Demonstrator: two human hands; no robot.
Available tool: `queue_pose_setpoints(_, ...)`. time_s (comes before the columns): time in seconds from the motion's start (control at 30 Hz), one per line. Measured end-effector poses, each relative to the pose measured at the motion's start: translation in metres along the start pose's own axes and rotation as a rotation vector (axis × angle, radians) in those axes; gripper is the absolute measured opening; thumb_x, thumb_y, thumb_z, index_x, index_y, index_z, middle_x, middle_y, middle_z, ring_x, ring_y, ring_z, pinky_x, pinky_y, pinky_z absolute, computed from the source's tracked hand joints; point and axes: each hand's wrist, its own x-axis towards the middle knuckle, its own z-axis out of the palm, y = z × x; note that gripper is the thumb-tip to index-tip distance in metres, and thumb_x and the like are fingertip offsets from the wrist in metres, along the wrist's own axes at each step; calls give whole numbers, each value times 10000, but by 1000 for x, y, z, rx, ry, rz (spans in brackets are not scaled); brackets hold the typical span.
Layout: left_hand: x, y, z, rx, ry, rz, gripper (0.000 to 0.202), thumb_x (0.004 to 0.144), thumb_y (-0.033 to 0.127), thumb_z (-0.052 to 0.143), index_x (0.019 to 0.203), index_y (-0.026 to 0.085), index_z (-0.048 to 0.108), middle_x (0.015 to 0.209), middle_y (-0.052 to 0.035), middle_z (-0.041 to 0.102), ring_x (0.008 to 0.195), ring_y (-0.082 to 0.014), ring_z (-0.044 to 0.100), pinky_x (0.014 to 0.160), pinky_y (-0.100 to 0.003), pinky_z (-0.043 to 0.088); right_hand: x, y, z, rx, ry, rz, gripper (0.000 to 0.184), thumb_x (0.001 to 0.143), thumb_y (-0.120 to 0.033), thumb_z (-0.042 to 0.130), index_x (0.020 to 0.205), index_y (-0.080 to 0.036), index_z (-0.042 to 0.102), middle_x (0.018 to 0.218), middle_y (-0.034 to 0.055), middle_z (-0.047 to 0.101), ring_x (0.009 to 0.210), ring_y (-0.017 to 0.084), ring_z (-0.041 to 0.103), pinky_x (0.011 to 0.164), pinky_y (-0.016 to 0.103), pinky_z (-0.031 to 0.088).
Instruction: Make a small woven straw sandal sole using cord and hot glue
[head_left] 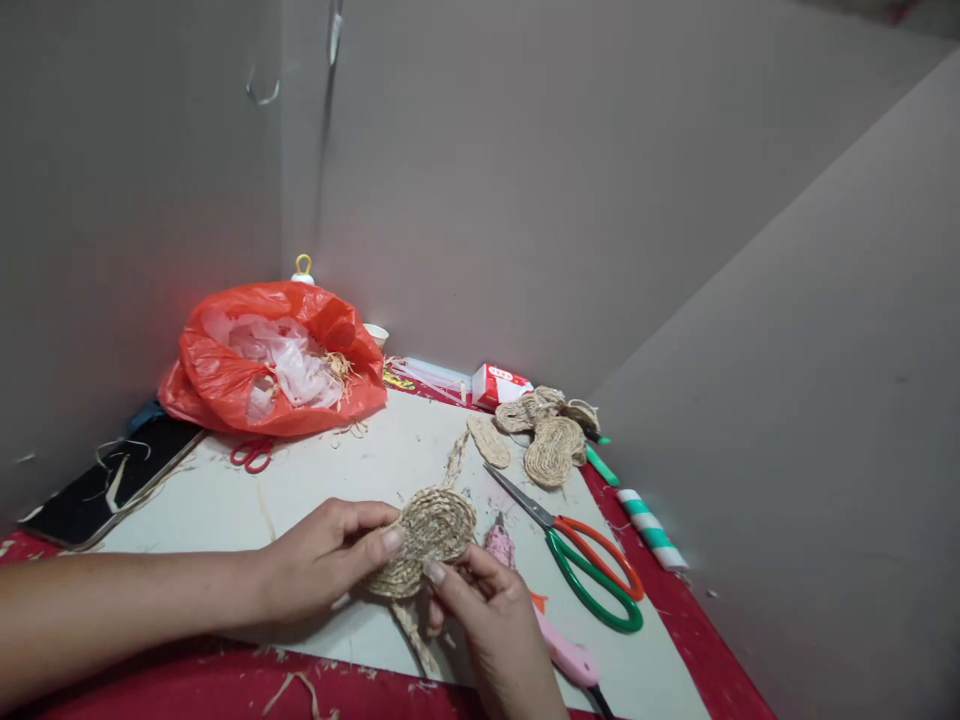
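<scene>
My left hand (330, 560) pinches the left edge of a coiled straw-braid disc (435, 530), thumb on its face. Lower right of the disc, my right hand (487, 615) has its fingers closed on the disc's lower rim and the loose braid tail (416, 635) that hangs toward me. Another strand of braid (455, 458) runs from the disc's top across the white board (352, 450). A pink glue gun (559, 650) lies just right of my right hand, partly hidden by it.
Green-and-orange scissors (581, 555) lie to the right. Finished braided ovals (551, 440) sit at the back, with a red-and-white box (499, 385). A red plastic bag (274, 365), small red scissors (251, 453) and a dark tablet (112, 480) are at left. Grey walls enclose the corner.
</scene>
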Motion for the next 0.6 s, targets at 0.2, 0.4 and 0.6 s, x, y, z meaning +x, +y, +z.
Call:
queue_pose_setpoints(0.2, -4, 10, -10, 209, 281, -8, 514, 921, 480, 447, 1375, 239, 456, 1193, -82, 623, 1090, -227, 560, 971, -359, 391, -5, -4, -4, -134, 202, -308, 143, 783, -298, 706, 717, -173, 683, 578, 0, 636, 536, 135, 585, 530, 214, 474)
queue_pose_setpoints(0.4, 7, 9, -16, -178, 446, -199, 518, 862, 611, 435, 1085, 163, 568, 736, -17, 603, 605, -141, 594, 578, -261, 466, -8, 1, -26, -384, 281, -841, 396, 740, -74, 685, 1090, -259, 700, 1009, 45, 744, 918, 214, 685, 889, 329, 512)
queue_pose_setpoints(0.6, 2, 9, 2, -555, -9, -457, 486, 798, 601, 547, 828, 122, 621, 725, -76, 663, 565, -151, 631, 565, -276, 498, -6, -1, -28, -578, 169, -1092, 568, 774, 3, 624, 1286, -236, 573, 1112, 74, 711, 1023, 203, 662, 912, 333, 539)
